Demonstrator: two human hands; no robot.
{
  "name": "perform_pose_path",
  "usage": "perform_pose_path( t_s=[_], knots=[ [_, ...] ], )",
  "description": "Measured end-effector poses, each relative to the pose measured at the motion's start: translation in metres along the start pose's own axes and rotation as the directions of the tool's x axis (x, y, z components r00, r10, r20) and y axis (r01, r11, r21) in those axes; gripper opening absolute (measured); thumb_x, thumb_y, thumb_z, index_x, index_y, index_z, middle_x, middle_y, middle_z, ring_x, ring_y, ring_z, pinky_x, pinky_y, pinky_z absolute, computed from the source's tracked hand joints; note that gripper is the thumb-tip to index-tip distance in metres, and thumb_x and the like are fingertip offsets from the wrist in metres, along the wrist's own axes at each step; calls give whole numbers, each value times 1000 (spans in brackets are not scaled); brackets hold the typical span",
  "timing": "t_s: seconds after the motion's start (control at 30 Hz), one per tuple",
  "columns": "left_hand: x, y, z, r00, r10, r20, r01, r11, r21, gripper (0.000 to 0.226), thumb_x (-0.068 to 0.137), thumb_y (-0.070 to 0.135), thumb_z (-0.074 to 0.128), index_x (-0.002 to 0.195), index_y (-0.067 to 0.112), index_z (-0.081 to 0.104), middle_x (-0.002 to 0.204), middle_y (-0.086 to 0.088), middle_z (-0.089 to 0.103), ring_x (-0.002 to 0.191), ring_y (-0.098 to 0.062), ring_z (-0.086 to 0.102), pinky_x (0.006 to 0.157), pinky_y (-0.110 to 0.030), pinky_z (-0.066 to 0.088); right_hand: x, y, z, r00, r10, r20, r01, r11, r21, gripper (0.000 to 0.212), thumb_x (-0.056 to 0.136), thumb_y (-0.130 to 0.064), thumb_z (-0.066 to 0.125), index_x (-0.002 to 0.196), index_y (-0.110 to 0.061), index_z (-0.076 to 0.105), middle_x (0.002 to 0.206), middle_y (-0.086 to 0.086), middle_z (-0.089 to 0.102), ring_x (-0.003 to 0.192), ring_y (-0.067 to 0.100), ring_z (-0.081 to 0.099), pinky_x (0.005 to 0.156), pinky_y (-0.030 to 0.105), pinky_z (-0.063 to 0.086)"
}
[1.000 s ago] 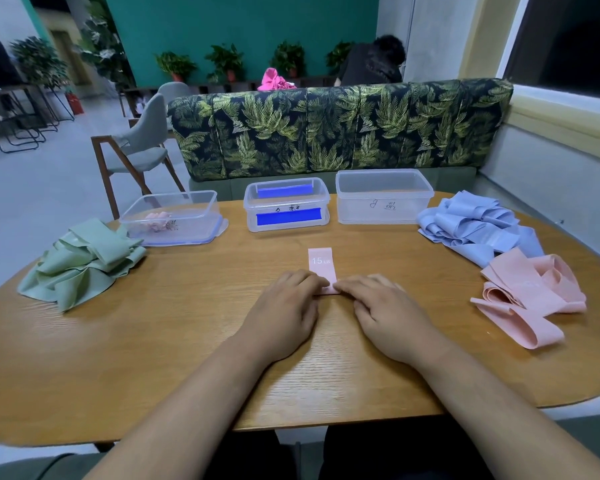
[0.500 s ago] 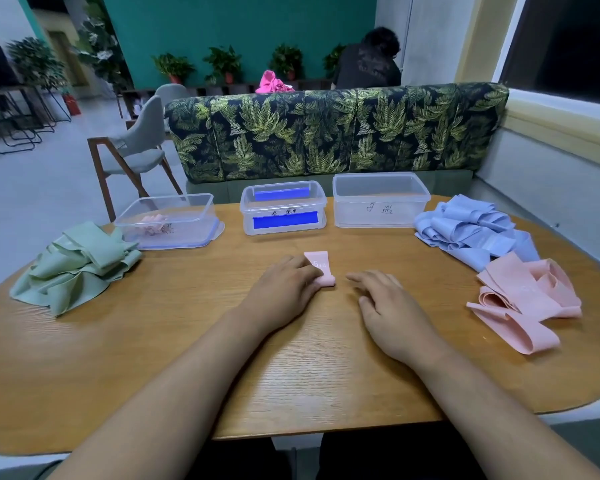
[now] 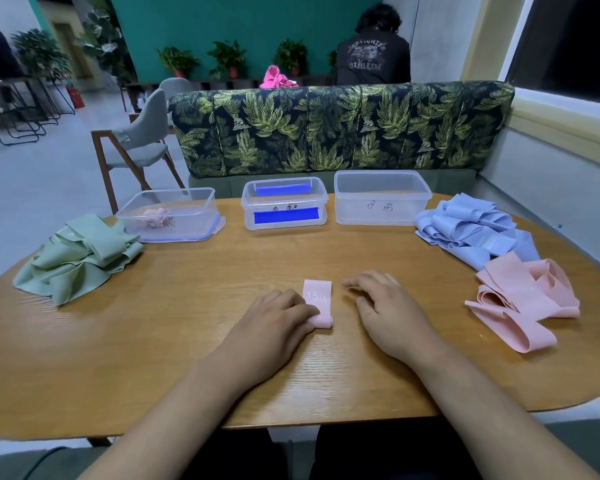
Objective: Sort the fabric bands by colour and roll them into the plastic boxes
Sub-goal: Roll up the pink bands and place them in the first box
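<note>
Green bands (image 3: 77,258) lie heaped at the far left of the wooden table (image 3: 153,348). Just beside them stands the left box (image 3: 201,197), with something small and pink in it, seemingly a rolled band. I judge that is where the one in hand belongs.

Your left hand (image 3: 274,323) lies palm down, fingers nearly flat, tips pressing on the left end of the rolled part. I cannot tell whether the thumb is tucked under.

The pink band (image 3: 318,301) lies at the table's middle. Its near end is rolled up and its far end is flat, with a printed "15" facing up.

Your right hand (image 3: 392,306) rests palm down on the wood just beside the band. Its fingers are loosely bent, holding nothing and not touching the band.

Put that hand on the roll's right end so both ends turn together; driven from one side, the roll will likely skew into a cone. Roll away from yourself with light, even pressure and keep the edges in line. Pinch the finished roll before lifting it, since this stretchy-looking material may spring open.

Behind stand the middle box (image 3: 284,207) with blue labels and the right box (image 3: 381,199), which looks empty. At the right, the blue bands (image 3: 471,230) and the pink heap (image 3: 523,299) wait.
</note>
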State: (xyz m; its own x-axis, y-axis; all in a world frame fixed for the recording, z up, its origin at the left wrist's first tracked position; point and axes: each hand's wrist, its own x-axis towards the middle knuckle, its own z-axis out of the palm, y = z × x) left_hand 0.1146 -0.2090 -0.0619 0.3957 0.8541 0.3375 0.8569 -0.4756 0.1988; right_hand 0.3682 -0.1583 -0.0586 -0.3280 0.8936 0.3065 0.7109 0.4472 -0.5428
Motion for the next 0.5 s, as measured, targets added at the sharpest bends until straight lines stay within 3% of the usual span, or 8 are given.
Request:
perform_pose_path(
  t_s=[0.1,0.3,0.5],
  knots=[
    [1,-1,3,1000,-30,-3,30,999,-40,40,110,56,40,130,36,68,115,15,58,108,-14,52,95,-40,48,-3,-2,-1,998,-57,-2,57,998,0,34,102,-12,54,120,-34,71,122,-24,63,118,3,50,104,37,46],
    [1,1,5,998,-67,4,67,997,-40,44,110,56,34,139,38,63,117,12,50,110,-17,49,100,-39,46,-13,-8,-1,954,-300,-2,300,953,37,30,92,-10,61,103,-35,74,107,-25,67,106,9,59,85,39,53],
    [1,2,2,997,-80,3,80,994,-75,46,110,47,42,148,25,54,124,9,56,117,-16,49,104,-37,44,-10,-5,3,960,-280,0,280,959,35,32,92,-9,64,104,-36,75,108,-25,70,105,9,59,86,41,53]
  ],
)
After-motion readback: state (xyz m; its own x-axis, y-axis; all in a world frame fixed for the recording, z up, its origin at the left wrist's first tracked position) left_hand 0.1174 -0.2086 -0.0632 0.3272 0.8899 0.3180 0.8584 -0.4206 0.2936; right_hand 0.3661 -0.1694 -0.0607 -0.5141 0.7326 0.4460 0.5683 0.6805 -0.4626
